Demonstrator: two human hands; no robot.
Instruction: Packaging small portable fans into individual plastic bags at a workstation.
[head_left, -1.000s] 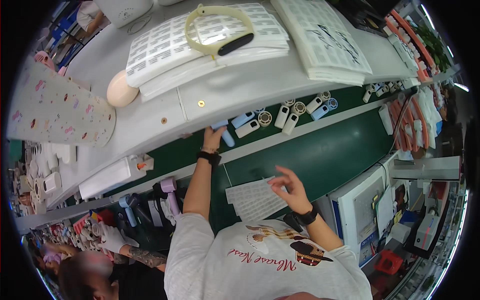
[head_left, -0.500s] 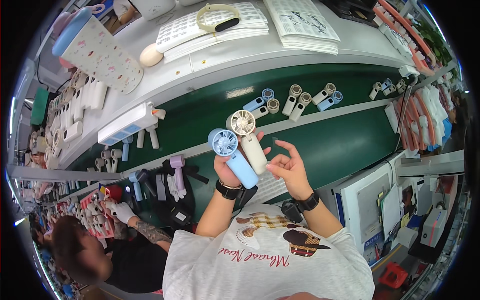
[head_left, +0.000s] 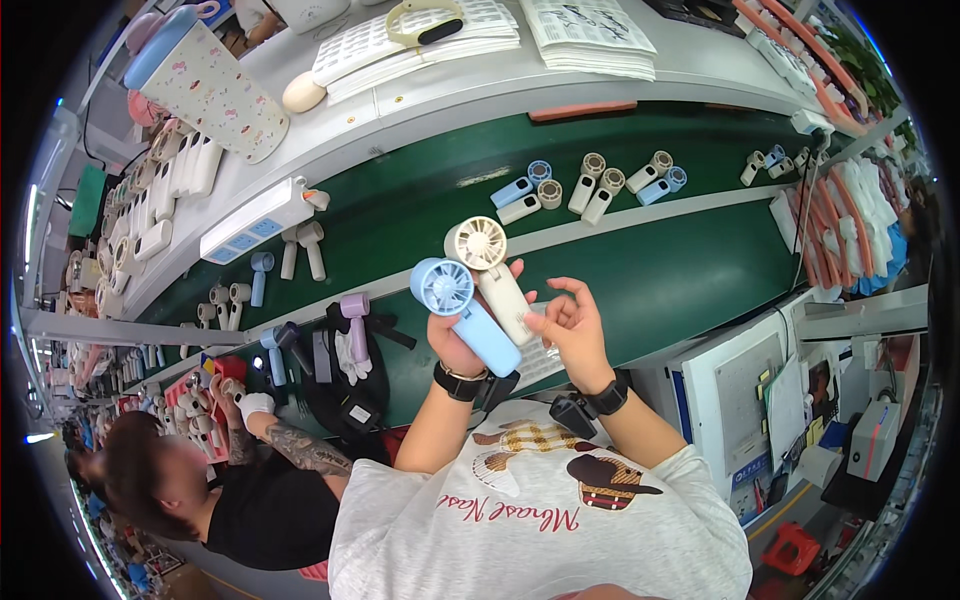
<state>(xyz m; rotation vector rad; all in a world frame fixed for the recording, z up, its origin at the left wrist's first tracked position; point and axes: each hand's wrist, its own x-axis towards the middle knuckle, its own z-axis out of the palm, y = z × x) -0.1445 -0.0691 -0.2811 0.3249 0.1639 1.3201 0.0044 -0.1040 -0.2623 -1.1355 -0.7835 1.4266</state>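
Observation:
My left hand point(head_left: 452, 348) is wrapped round two handheld fans, held side by side above the green bench. The blue fan point(head_left: 485, 342) is on the near left, its round head tilted up and left. Just beyond it on the right is the cream-white fan point(head_left: 505, 305), its handle partly covered by the blue one. My right hand point(head_left: 575, 335) is beside the white handle, with thumb and curved fingers apart. Its thumb tip is at the handle's lower edge; whether it touches cannot be told.
Several blue and white fans point(head_left: 597, 190) lie along the bench's far strip. A power strip point(head_left: 258, 220) is at the left, and a tumbler point(head_left: 215, 95) stands on the upper shelf. A black bag point(head_left: 345, 395) lies left of me, near a co-worker's gloved hand point(head_left: 255, 405).
My right thumb and fingers have spread apart beside the white handle. Both fans remain in my left hand. The co-worker's hands have shifted at the red tray, and the view has moved slightly.

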